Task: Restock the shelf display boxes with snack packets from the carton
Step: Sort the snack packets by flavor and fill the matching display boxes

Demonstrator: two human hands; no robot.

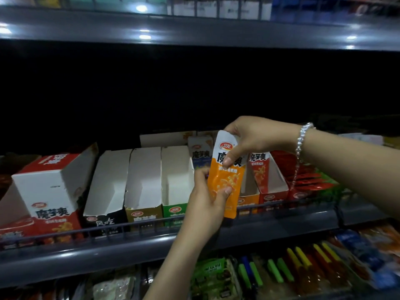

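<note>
An orange-and-white snack packet (225,176) hangs upright in front of the middle shelf. My right hand (257,137), with a bead bracelet on its wrist, pinches the packet's white top. My left hand (205,204) grips its orange lower half from the left. Right behind the packet stands an orange display box (249,198). Beside it on the shelf are a red display box (270,182) holding a red packet, a green box (175,182), a tan box (142,182) and a black box (106,187), all three showing bare white insides. No carton is in view.
A large red-and-white box (49,187) lies tilted at the shelf's left. A wire rail (129,229) runs along the shelf's front edge. Red packets (307,176) lie at the right. The shelf below holds coloured tubes (303,269) and bagged snacks. Another shelf runs overhead.
</note>
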